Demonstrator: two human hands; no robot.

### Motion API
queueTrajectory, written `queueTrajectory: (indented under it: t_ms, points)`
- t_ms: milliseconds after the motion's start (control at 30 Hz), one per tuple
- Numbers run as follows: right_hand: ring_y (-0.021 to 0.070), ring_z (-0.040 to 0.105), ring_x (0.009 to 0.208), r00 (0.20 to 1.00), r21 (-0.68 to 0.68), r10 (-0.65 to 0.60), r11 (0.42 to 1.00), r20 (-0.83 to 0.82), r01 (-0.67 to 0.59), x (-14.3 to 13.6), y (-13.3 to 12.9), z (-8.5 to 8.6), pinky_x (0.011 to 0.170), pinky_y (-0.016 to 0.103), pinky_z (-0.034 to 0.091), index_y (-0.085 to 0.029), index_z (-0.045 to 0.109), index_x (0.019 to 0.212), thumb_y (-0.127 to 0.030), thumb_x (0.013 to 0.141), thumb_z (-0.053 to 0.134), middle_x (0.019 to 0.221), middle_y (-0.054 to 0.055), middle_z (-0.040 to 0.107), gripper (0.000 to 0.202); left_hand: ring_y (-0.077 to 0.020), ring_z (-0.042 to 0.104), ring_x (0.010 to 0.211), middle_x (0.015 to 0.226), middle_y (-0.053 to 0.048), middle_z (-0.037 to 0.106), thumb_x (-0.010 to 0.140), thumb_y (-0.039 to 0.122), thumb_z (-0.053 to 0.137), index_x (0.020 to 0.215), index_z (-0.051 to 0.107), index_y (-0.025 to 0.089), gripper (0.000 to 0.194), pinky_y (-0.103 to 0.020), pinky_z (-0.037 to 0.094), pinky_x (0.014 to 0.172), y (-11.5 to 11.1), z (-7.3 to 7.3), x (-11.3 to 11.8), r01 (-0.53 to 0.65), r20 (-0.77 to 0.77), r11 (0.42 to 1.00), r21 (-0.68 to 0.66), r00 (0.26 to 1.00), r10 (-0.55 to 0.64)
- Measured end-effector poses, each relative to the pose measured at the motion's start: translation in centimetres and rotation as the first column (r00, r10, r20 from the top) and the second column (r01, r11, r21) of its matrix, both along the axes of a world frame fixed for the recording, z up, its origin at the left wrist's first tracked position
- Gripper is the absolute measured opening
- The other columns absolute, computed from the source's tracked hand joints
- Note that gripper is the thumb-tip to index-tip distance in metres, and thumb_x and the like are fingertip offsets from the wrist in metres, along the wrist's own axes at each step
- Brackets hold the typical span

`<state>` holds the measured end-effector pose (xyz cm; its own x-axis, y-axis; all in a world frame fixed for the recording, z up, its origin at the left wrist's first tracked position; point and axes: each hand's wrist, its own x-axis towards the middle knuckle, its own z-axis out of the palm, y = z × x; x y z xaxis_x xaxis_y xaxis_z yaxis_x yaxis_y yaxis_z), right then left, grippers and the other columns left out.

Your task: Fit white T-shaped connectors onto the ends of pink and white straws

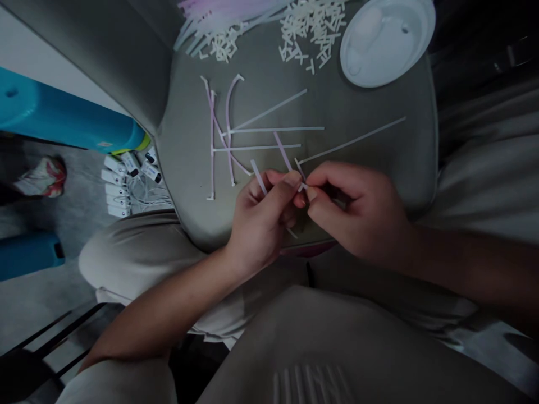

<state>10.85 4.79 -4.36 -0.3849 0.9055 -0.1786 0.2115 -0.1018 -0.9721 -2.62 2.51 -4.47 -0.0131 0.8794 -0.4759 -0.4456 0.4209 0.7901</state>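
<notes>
My left hand (pixel 265 219) is closed, pinching a short pink tube (pixel 283 150) between thumb and forefinger. A second, paler tube (pixel 258 177) runs through its curled fingers, with an end showing below the hand. Fingertips of my right hand (pixel 353 207) pinch a small white connector (pixel 302 187) at the lower end of the pink tube. Whether the tube is seated in it I cannot tell. Just beyond the fingertips lies a long thin tube (pixel 353 139) with a white T-shaped piece at its near end. Joined pink and white tube assemblies (pixel 229 132) rest left of it on the seat.
The grey chair seat (pixel 185 168) serves as the work surface. At its far side lie loose tubes (pixel 236 11), heaps of white connectors (pixel 314 25) and a white dish (pixel 383 73). White boxes with cables (pixel 118 191) are on the floor at left, near a blue case (pixel 63 109).
</notes>
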Motion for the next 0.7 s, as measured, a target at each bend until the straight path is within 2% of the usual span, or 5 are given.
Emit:
queueTrajectory:
  t_ms: [167, 433, 567, 700]
  points:
    - [0.0094, 0.039, 0.057, 1.000, -0.026, -0.010, 1.000, -0.014, 0.010, -0.03, -0.15, -0.09, 0.052, 0.027, 0.027, -0.022, 0.050, 0.062, -0.018, 0.083, 0.059, 0.058, -0.004, 0.045, 0.023, -0.0015, 0.036, 0.041, 0.051, 0.005, 0.052, 0.083, 0.037, 0.080, 0.058, 0.057, 0.017, 0.040, -0.013, 0.029, 0.038, -0.01, 0.11, 0.17, -0.022, -0.047, 0.999, -0.041, 0.999, 0.020]
    - [0.0094, 0.039, 0.058, 1.000, -0.046, -0.014, 0.999, 0.004, 0.014, -0.05, -0.11, -0.26, 0.053, 0.027, 0.028, -0.021, 0.052, 0.062, -0.022, 0.083, 0.058, 0.059, -0.004, 0.046, 0.022, -0.0012, 0.033, 0.039, 0.047, 0.007, 0.045, 0.087, 0.034, 0.078, 0.055, 0.055, 0.017, 0.043, -0.013, 0.027, 0.037, -0.01, 0.08, 0.33, -0.033, -0.040, 0.996, -0.084, 0.999, 0.030]
    - [0.0088, 0.038, 0.057, 0.999, -0.053, -0.033, 0.998, 0.008, 0.033, -0.18, -0.06, -0.27, 0.052, 0.026, 0.028, -0.021, 0.052, 0.062, -0.022, 0.082, 0.057, 0.058, -0.005, 0.045, 0.020, -0.0013, 0.034, 0.039, 0.048, 0.006, 0.048, 0.081, 0.034, 0.081, 0.057, 0.058, 0.017, 0.037, -0.013, 0.028, 0.036, -0.11, -0.18, 0.40, -0.052, -0.023, 0.997, -0.049, 0.998, 0.051]
    - [0.0094, 0.040, 0.057, 1.000, -0.031, -0.013, 0.999, -0.016, 0.013, -0.12, -0.03, -0.20, 0.053, 0.027, 0.029, -0.022, 0.050, 0.062, -0.022, 0.082, 0.054, 0.059, -0.005, 0.047, 0.021, -0.0014, 0.035, 0.041, 0.048, 0.007, 0.047, 0.072, 0.040, 0.089, 0.057, 0.058, 0.017, 0.042, -0.013, 0.029, 0.038, -0.10, -0.19, 0.27, -0.030, 0.015, 1.000, -0.009, 0.999, 0.030]
